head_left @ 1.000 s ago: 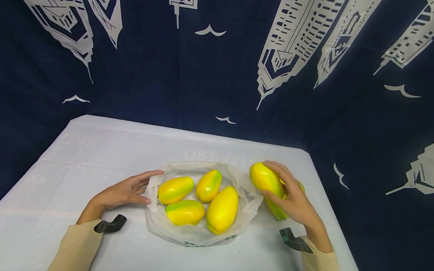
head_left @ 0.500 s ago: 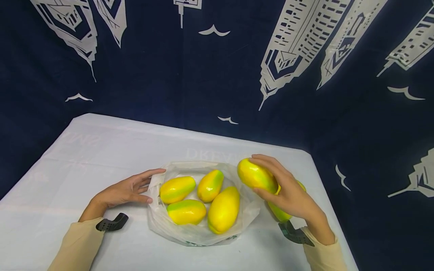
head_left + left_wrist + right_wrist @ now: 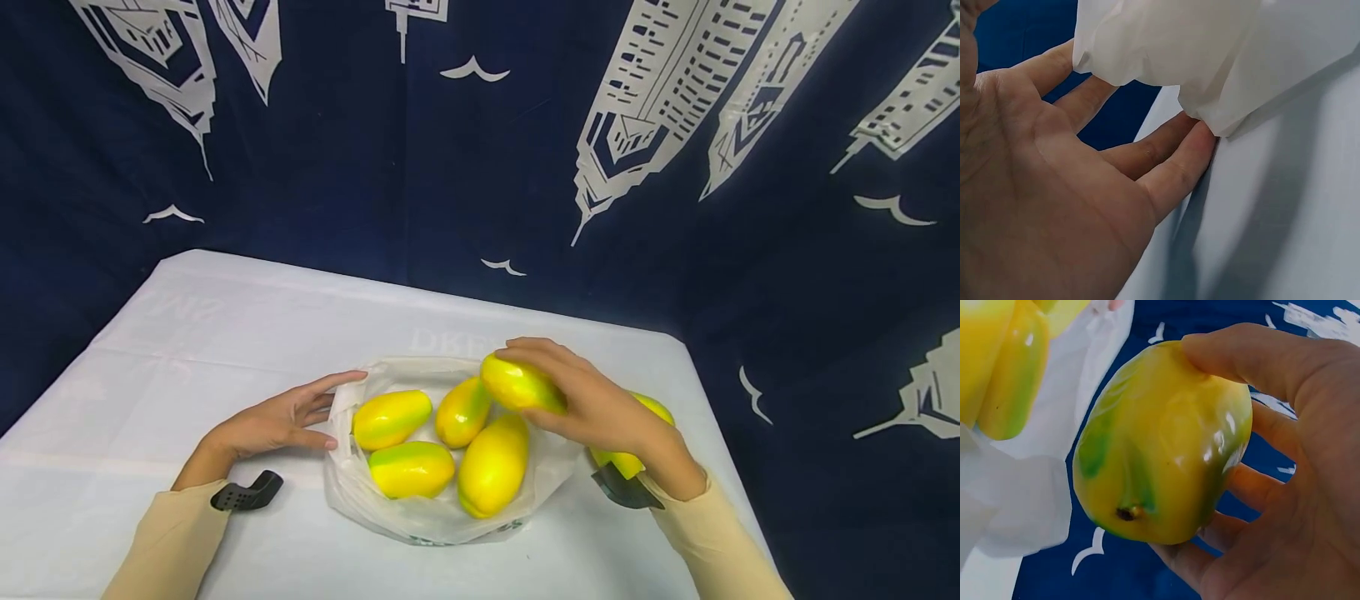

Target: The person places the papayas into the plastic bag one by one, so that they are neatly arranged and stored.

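My right hand [image 3: 592,400] grips a yellow-green mango [image 3: 517,383] above the right side of a thin white plastic bag [image 3: 420,529]. In the right wrist view, thumb and fingers wrap the mango [image 3: 1160,450], whose dark stem end shows. Several yellow mangoes [image 3: 411,469] lie in the wide-mouthed bag. My left hand [image 3: 273,429] is at the bag's left rim, fingers extended and spread. The left wrist view has its fingertips [image 3: 1197,144] touching the crumpled bag edge [image 3: 1204,100], some of them partly hidden behind it.
At least one more yellow-green mango [image 3: 652,407] lies on the table right of the bag, partly hidden by my right forearm. The white cloth-covered table [image 3: 247,325] ends at a dark blue curtain [image 3: 337,167] with white building prints.
My right hand has lifted the mango from beside the bag and carried it left, over the bag. The left hand has stayed at the bag's rim.
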### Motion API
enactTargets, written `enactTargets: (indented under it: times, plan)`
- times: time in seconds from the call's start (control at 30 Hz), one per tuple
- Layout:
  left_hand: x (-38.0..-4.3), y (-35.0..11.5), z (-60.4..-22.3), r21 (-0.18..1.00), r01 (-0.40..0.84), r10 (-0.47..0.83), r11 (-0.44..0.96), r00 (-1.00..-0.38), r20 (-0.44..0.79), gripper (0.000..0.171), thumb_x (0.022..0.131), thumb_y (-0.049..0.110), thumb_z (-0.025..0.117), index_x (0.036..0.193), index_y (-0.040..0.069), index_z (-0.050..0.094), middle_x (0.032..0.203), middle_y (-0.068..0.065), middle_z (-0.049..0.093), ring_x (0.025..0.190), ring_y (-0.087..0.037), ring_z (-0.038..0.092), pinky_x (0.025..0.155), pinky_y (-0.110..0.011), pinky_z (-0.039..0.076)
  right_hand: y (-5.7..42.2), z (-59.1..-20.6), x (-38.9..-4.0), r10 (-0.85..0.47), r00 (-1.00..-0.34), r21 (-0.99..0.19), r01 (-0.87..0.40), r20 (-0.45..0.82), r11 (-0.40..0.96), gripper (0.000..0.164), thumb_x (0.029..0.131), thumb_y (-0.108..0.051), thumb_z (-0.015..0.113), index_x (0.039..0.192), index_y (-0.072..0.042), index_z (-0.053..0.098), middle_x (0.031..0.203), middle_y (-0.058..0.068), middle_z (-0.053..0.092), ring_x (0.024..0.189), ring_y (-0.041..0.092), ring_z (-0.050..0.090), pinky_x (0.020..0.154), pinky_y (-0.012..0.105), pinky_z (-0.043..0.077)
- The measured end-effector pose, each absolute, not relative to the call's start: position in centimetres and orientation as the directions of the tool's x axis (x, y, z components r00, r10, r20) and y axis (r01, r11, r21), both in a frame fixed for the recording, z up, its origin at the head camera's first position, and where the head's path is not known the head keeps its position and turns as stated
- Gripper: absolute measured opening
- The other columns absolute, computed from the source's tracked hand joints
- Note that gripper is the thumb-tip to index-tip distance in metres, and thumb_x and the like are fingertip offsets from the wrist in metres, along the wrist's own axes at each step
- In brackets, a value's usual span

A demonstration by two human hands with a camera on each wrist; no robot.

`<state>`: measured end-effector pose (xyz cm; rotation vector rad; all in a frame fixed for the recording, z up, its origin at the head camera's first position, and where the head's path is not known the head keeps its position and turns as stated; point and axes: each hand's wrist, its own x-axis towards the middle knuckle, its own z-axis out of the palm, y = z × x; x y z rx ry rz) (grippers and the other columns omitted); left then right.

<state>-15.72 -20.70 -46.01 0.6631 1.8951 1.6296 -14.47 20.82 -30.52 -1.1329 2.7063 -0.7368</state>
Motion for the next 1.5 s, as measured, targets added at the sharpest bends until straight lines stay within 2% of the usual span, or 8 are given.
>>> enactTargets:
  times: [0.13,0.3,0.57,0.8,1.0,1.27,1.5]
  plan:
    - [-15.7,-20.7,-46.0,0.991,0.01,0.687,0.133,-0.722,-0.085,0.094,0.086,0.01,0.077,0.161,0.022,0.021,0.166,-0.016,0.014,0.142,-0.051,0.033,0.103,-0.03,0.051,19.6,-30.6,-15.1,-0.731,-0.681,-0.476,-0.658,0.045,0.583,0.065,0.091,-0.012,0.073,0.149,-0.019,0.045,0.154,0.001,0.042,0.142,0.024,0.04,0.117,0.049,0.038]
    - [-15.5,-20.7,-46.0,0.992,0.013,0.687,0.126,-0.722,-0.078,0.094,0.086,0.009,0.077,0.161,0.022,0.021,0.166,-0.018,0.014,0.141,-0.051,0.034,0.101,-0.027,0.051,17.9,-31.1,-15.8,-0.743,-0.669,-0.482,-0.648,-0.011,0.59,0.063,0.092,-0.013,0.072,0.148,-0.023,0.046,0.154,0.001,0.041,0.14,0.025,0.043,0.116,0.047,0.039]
    - [-15.5,-20.6,-46.1,0.993,-0.005,0.68,0.121,-0.729,-0.086,0.095,0.087,0.009,0.077,0.161,0.024,0.02,0.165,-0.019,0.015,0.138,-0.051,0.039,0.099,-0.035,0.055,15.3,-32.6,-16.8,-0.769,-0.633,-0.485,-0.647,-0.09,0.589,0.059,0.092,-0.011,0.072,0.146,-0.024,0.05,0.148,0.001,0.043,0.13,0.021,0.048,0.113,0.041,0.043]
    - [-15.6,-20.5,-45.8,0.992,-0.003,0.672,0.128,-0.735,-0.089,0.096,0.086,0.011,0.078,0.161,0.025,0.02,0.166,-0.017,0.013,0.14,-0.052,0.037,0.1,-0.035,0.054,13.7,-34.2,-17.3,-0.796,-0.594,-0.452,-0.682,-0.116,0.575,0.059,0.093,-0.009,0.07,0.146,-0.023,0.05,0.148,0.001,0.046,0.13,0.023,0.046,0.112,0.045,0.043]
    - [-15.5,-20.4,-45.7,0.994,0.002,0.68,0.111,-0.73,-0.074,0.096,0.086,0.009,0.077,0.161,0.023,0.019,0.166,-0.018,0.012,0.14,-0.052,0.036,0.1,-0.034,0.054,12.8,-34.9,-17.8,-0.781,-0.613,-0.385,-0.696,-0.121,0.606,0.059,0.094,-0.012,0.07,0.147,-0.029,0.049,0.153,-0.003,0.042,0.133,0.022,0.042,0.112,0.044,0.043]
    - [-15.5,-20.4,-45.5,0.992,0.012,0.674,0.123,-0.735,-0.075,0.096,0.086,0.01,0.078,0.161,0.025,0.019,0.167,-0.015,0.013,0.141,-0.051,0.036,0.101,-0.035,0.053,11.9,-35.4,-18.3,-0.773,-0.63,-0.239,-0.741,-0.073,0.627,0.061,0.093,-0.013,0.071,0.148,-0.03,0.048,0.155,0.0,0.039,0.134,0.025,0.041,0.11,0.043,0.044]
    - [-15.6,-20.3,-45.3,0.991,0.027,0.685,0.129,-0.726,-0.069,0.096,0.087,0.011,0.077,0.161,0.024,0.019,0.167,-0.014,0.014,0.141,-0.05,0.036,0.101,-0.033,0.053,11.8,-35.7,-18.3,-0.764,-0.64,-0.222,-0.737,-0.075,0.639,0.06,0.093,-0.012,0.072,0.147,-0.026,0.05,0.154,0.002,0.042,0.133,0.026,0.044,0.112,0.044,0.043]
